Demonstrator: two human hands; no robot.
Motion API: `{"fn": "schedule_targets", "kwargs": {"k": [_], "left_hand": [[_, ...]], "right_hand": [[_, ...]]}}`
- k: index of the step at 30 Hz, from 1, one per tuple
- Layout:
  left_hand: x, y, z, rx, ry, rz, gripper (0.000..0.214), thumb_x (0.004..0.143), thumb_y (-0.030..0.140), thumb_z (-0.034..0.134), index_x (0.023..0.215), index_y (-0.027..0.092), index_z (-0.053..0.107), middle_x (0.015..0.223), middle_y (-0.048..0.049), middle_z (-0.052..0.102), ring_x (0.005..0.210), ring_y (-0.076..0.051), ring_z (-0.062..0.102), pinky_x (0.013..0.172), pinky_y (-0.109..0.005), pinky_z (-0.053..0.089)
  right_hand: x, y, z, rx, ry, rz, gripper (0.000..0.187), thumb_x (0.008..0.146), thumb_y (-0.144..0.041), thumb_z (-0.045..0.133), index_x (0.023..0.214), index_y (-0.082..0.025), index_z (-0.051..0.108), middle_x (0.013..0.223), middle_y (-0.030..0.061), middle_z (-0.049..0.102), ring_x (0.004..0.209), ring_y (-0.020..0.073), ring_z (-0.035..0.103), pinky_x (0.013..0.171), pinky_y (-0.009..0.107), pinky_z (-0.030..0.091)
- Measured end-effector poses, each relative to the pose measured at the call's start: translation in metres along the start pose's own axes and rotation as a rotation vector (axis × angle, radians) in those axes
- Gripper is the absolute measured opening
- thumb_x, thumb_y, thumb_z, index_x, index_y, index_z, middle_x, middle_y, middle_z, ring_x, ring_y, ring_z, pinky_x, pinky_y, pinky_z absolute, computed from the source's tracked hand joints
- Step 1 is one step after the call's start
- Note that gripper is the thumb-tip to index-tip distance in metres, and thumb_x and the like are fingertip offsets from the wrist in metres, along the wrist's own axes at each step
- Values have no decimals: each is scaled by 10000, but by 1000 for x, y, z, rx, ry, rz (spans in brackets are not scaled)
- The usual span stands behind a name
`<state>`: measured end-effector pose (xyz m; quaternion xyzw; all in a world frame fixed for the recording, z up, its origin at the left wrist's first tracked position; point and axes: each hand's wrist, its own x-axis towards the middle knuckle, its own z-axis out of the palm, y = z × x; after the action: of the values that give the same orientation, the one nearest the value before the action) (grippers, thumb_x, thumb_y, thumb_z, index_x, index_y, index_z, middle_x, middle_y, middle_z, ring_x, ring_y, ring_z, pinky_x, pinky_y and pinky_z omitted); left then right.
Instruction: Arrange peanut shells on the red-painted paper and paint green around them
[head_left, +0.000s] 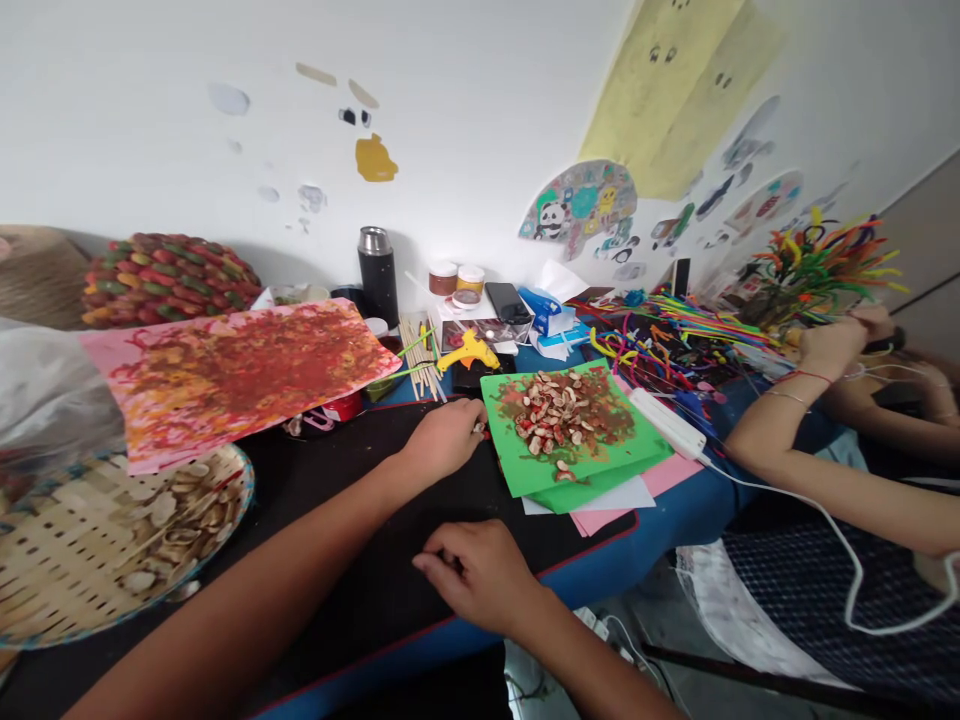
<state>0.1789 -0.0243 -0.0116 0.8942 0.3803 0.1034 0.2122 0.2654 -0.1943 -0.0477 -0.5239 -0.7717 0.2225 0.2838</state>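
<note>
My left hand (pixel 444 438) rests on the black mat (pixel 360 470), fingers curled in a pinch on a small piece at the left edge of the green paper (pixel 592 462). That green sheet carries a pile of red and white shell pieces (pixel 559 412) glued over brown patches. My right hand (pixel 474 575) lies nearer me on the mat, knuckles up, fingers curled under; whether it holds anything is hidden.
A pink sheet covered in red and yellow bits (pixel 240 375) lies left. A woven tray of pale shells (pixel 97 545) sits front left. Behind are a yellow glue gun (pixel 469 350), wooden sticks (pixel 420 365), a black flask (pixel 377 272) and jars. Another person's arms (pixel 817 470) work among coloured pipe cleaners (pixel 675 335) at right.
</note>
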Motion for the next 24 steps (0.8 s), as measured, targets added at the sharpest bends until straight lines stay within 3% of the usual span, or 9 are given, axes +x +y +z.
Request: {"fn": "schedule_targets", "kwargs": {"k": [5,11,18,24], "left_hand": [[4,9,7,94,-38,-6,117,985,214,642,1065,194,725,1140,-123,738,1125,-300,712,922,-378,549],[7,11,11,124,-40,-39,132,994,253,633,1000,182,745,1102,-143,765,1072,-317,733,921,-402,554],[1,0,-10,77,-36,-75,155,1027,330,666,1022,209,763,1009,-73,803,906,-249,755,777,-325,526],[43,39,-27,46,20,-11,235,1031,375,671,1138,201,787,1089,-90,830,997,-264,766,854,-330,549]], "right_hand": [[-1,-2,2,-43,-23,-18,204,1083,-347,708,944,-215,778,831,15,843,751,181,793,674,260,472],[-1,-2,3,-55,1,-17,216,1088,-361,700,944,-217,771,828,13,843,734,179,787,665,251,473],[0,-2,1,-51,-2,-22,218,1096,-362,697,953,-213,768,843,14,842,750,178,791,679,251,481],[-1,-1,4,-31,27,-17,225,1098,-351,679,941,-217,768,840,12,845,740,177,795,670,251,483]]}}
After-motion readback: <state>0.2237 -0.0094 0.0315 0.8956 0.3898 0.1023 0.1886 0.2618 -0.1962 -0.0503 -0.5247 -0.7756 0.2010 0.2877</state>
